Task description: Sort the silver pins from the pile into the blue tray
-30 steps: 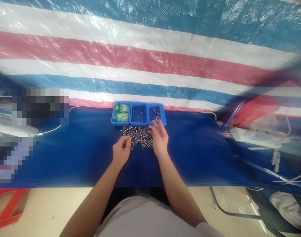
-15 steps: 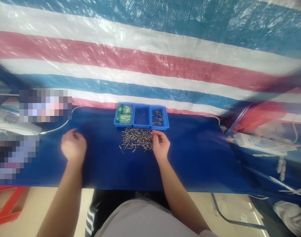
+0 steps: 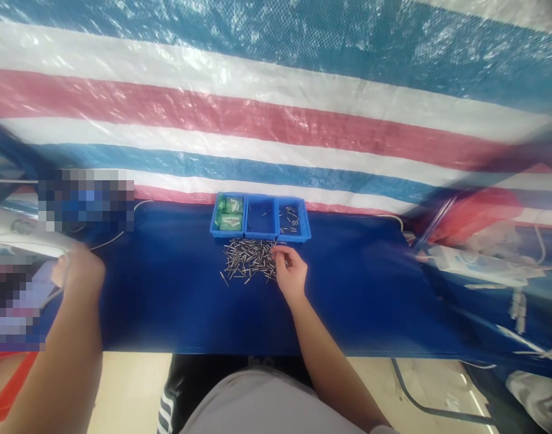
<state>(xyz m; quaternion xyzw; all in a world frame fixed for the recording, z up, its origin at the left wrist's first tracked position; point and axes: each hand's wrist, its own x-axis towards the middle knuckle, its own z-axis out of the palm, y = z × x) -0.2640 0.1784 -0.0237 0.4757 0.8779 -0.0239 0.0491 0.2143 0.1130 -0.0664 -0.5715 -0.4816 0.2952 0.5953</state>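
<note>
My right hand [image 3: 292,271] is at the right edge of a pile of thin metal pins [image 3: 248,259]. Its thumb and fingers are pinched together; whatever lies between the tips is too small to make out. My left hand [image 3: 81,268] is far to the left, beside a white cable [image 3: 66,272] and a pixelated area. Motion blur smears its fingers, so its grip is unclear. Behind the pile stand three joined blue bins: the left bin [image 3: 216,234] has green packets, the middle bin [image 3: 261,234] a few pins, the right bin [image 3: 306,234] several pins.
A blue cloth [image 3: 189,301] covers the table. Behind it hangs a striped plastic sheet [image 3: 276,114]. To the right are a red bag [image 3: 488,211] and clear plastic packaging [image 3: 479,262]. A white device [image 3: 22,226] lies at the far left, above a red stool [image 3: 13,386].
My left hand has moved left and slightly down, from bare cloth to the white cable. My right hand has shifted slightly left and down at the pile's edge, its fingers still together.
</note>
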